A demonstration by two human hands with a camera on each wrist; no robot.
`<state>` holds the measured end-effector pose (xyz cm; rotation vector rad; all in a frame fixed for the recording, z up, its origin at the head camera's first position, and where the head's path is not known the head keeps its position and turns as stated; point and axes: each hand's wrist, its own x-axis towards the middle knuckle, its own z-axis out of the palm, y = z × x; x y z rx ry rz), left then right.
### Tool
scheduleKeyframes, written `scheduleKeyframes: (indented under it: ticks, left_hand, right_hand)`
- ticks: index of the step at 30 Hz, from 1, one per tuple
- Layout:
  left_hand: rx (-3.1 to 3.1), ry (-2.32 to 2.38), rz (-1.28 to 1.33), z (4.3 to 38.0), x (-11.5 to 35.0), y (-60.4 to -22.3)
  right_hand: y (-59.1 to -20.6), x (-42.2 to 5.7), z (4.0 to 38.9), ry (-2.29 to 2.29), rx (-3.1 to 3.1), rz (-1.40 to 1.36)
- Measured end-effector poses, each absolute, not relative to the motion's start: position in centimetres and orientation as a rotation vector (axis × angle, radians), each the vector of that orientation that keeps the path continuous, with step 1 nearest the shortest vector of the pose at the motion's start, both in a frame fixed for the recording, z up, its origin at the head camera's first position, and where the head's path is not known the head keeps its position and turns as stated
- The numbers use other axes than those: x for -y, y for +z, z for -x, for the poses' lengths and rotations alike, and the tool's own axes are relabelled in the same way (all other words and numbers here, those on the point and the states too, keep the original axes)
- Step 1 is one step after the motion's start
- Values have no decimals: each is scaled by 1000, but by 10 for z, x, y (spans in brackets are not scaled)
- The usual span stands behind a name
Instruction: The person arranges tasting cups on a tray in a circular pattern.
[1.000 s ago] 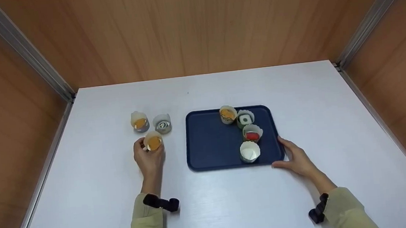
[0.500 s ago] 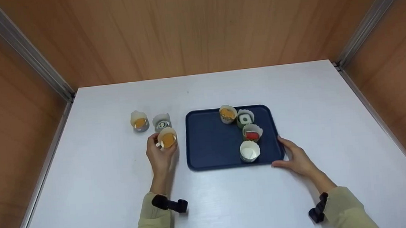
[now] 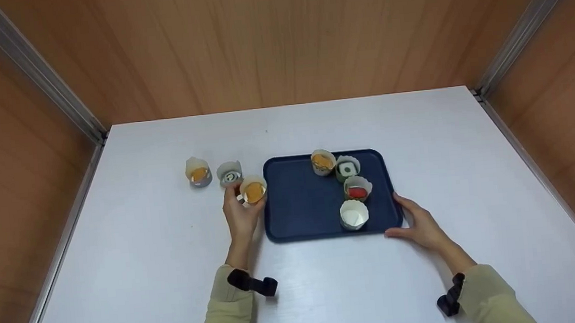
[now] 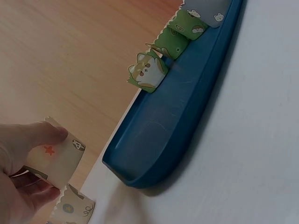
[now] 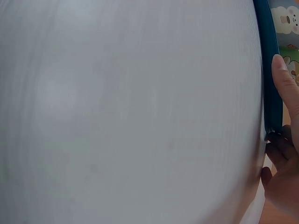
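Observation:
In the head view my left hand [image 3: 240,217] holds a paper baking cup [image 3: 254,190] with something orange inside, just off the left edge of the blue tray [image 3: 299,202]. The left wrist view shows a starfish print on this cup [image 4: 58,151], thumb and fingers on opposite sides. My right hand [image 3: 420,225] grips the tray's near right corner, thumb along the front edge and fingers at the right side. Toward the tray's right stand cups with an orange filling [image 3: 323,161], a white holed piece [image 3: 347,168], a red piece [image 3: 358,192], and a pale interior [image 3: 353,213].
Two more paper cups stand on the white table left of the tray: one with an orange filling [image 3: 198,174], the other greyish [image 3: 230,174], close behind my left hand. Wooden panels [image 3: 277,42] enclose the table at the back and sides.
My left hand has carried the orange-filled cup rightward, from in front of the two left cups to the tray's left edge. The right hand and the tray have stayed put.

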<state>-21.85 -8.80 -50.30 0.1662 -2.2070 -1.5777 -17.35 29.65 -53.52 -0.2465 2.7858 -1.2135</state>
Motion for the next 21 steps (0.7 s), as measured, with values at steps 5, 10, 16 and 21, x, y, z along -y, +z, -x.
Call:
scheduleKeyframes:
  ticks: [5,10,16,21]
  left_hand:
    - [2223,-1574,-153,222,77,-503]
    - [2245,-1554,-121,224,67,-505]
    - [2246,-1534,-79,228,57,-508]
    - [2263,-1519,-73,232,48,-511]
  right_hand:
    - [-534,-296,173,-1234,-2787,264]
    - [-535,-296,173,-1232,-2797,285]
    - [-535,-296,172,-1236,-2799,282]
    - [-535,-296,172,-1233,-2792,272]
